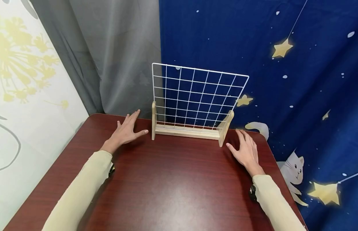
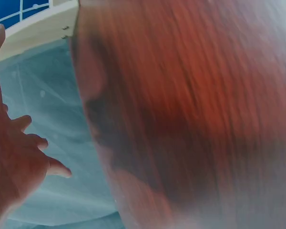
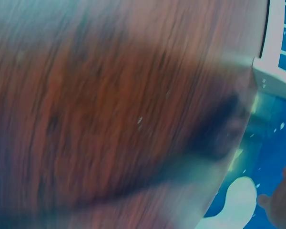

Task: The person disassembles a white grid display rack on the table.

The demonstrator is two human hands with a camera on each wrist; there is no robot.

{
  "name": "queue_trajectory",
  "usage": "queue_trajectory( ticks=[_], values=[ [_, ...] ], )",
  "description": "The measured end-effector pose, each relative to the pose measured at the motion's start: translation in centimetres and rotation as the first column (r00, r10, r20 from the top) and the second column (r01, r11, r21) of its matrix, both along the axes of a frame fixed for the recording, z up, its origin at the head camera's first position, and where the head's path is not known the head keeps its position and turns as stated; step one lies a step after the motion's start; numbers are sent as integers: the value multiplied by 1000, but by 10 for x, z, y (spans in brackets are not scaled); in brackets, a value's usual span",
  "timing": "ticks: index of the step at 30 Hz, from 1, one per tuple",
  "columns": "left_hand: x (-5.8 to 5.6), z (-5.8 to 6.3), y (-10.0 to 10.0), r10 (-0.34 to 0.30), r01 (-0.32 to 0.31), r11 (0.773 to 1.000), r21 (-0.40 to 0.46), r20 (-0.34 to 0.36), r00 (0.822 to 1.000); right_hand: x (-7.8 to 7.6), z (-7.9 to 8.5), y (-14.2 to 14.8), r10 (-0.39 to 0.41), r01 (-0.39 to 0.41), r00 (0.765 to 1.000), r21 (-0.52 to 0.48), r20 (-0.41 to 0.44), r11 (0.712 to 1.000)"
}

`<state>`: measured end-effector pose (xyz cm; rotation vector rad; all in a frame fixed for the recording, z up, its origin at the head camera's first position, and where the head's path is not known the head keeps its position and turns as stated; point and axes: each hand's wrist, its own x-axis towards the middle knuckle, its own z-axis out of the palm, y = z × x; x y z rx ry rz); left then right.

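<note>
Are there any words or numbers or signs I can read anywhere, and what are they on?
None: I can read no words, brands, numbers or signs on the wooden stand, table or blue curtain.
The curtain only has pictures, like stars and a cat.
The dark things at the wrists are too small to check.

No readable text, labels, brands, numbers or signs visible

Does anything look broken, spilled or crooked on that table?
Nothing stands out: the white wire grid sits in its wooden stand near the back edge of the table, and no spill or breakage shows.
</note>
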<state>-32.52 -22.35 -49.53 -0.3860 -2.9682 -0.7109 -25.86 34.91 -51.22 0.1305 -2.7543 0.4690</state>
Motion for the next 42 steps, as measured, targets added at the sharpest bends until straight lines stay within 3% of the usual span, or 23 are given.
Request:
queue_trajectory(
  ticks=[4,9,17,21,26,27,29,35,42],
  values=[
    [1,3,6,-20,18,996,92,21,1000,-2,1,-11,73,-76,989,-22,-125,997],
    [2,5,11,-41,36,984,173,26,999,-3,3,-24,137,-151,966,-47,-218,987],
    [3,6,20,-87,89,946,313,-21,996,-10,7,-39,74,-137,958,-215,-278,967],
    [1,5,26,-121,128,912,389,-42,992,-15,8,-43,33,-126,964,-341,-265,932],
    [-1,7,31,-166,151,825,544,-23,986,-21,13,-46,24,-142,968,-461,-251,876],
    [-1,9,32,-168,155,803,576,-31,985,-23,15,-46,24,-145,967,-472,-254,869],
    [-3,13,34,-163,181,787,589,-85,983,-27,20,-48,24,-155,964,-480,-266,863],
    [-10,25,43,-110,252,796,550,-278,954,-36,35,-51,46,-186,952,-454,-302,871],
    [-15,31,55,-54,261,738,622,-330,942,-47,48,-56,23,-183,954,-519,-299,835]
  ],
)
